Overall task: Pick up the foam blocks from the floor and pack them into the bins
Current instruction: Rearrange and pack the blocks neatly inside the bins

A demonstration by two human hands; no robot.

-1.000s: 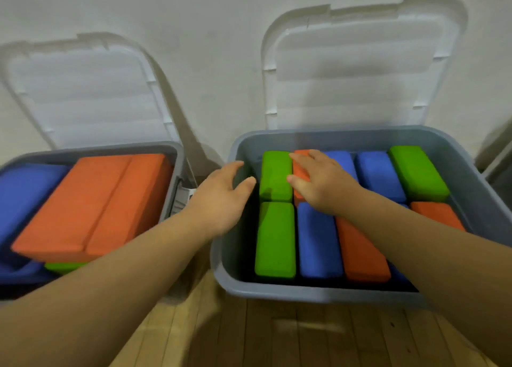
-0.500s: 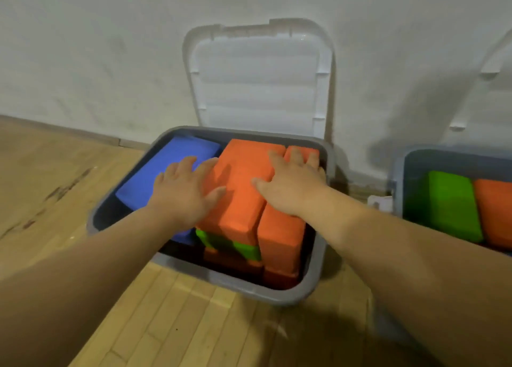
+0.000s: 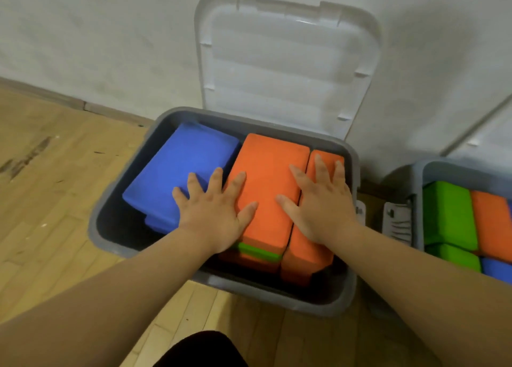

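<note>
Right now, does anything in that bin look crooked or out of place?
Yes. The blue block lies tilted and skewed in the grey bin, not flat. The two orange blocks ride high, about level with the rim, under the flat left hand and right hand.

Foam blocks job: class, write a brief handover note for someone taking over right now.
Left hand: open, flat across the blue block and wide orange block.
Right hand: open, flat on the wide orange block and narrow orange block.
Both blocks sit high in the left bin, lid up. Right bin holds more blocks.
Done: no blocks visible on the floor.
Left: probably press them level, close lids.
</note>
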